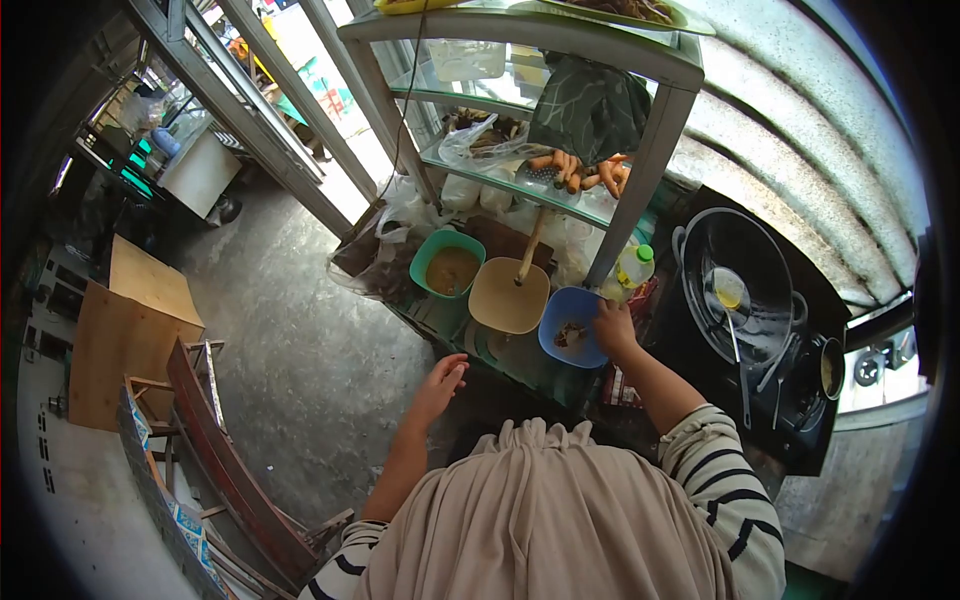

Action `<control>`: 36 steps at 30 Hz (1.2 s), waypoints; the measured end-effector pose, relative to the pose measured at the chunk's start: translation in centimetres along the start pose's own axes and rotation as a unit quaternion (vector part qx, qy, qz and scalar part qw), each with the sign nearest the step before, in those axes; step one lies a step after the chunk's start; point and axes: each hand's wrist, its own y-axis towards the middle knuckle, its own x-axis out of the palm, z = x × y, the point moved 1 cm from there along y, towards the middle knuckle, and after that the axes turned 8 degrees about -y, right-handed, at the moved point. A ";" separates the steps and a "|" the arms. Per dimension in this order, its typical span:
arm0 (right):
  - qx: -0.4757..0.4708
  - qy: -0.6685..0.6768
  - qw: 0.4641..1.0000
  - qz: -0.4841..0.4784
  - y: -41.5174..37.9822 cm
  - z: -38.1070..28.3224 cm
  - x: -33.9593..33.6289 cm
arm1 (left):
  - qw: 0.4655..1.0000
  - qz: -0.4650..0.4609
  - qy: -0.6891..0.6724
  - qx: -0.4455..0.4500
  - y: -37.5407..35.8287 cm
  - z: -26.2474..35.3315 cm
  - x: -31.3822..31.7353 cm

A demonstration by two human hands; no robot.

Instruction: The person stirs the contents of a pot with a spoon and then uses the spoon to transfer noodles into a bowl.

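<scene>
My right hand (614, 327) is closed at the right rim of a blue plastic bowl (551, 338), fingers curled over its edge. Small dark brown bits and some pale powder lie at the bottom of this bowl. Left of it stands a beige bowl (508, 312) with a wooden-handled utensil (532, 245) leaning in it. A green bowl (416, 263) farther left contains a brownish liquid (452, 271). My left hand (440, 388) hovers in front of the counter edge, holding nothing, its fingers loosely stretched.
On the right, a black wok (752, 255) with a ladle (728, 292) sits on a stove. A bottle with a green cap (635, 265) stands behind the blue bowl. The glass display case (655, 130) rises at the back, with orange-brown fried food (572, 172). A wooden bench (225, 455) is at left.
</scene>
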 end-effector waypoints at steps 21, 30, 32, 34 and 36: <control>0.168 0.118 0.964 -0.167 -2.9 -3.5 -4.1 | 0.981 -0.185 0.062 0.001 12.5 7.1 -4.1; 0.272 0.115 0.945 -0.139 -1.5 -5.1 -5.0 | 0.971 -0.215 0.094 -0.036 14.4 6.7 -7.1; 0.265 0.103 0.942 -0.176 -1.6 -5.5 -4.8 | 0.970 -0.220 0.099 -0.035 14.8 7.5 -7.5; 0.301 0.133 0.935 -0.130 -1.4 -5.5 -4.9 | 0.970 -0.221 0.100 -0.034 15.5 8.1 -7.8; 0.311 0.134 0.933 -0.120 -1.2 -5.6 -4.5 | 0.973 -0.216 0.078 -0.011 15.9 8.5 -8.2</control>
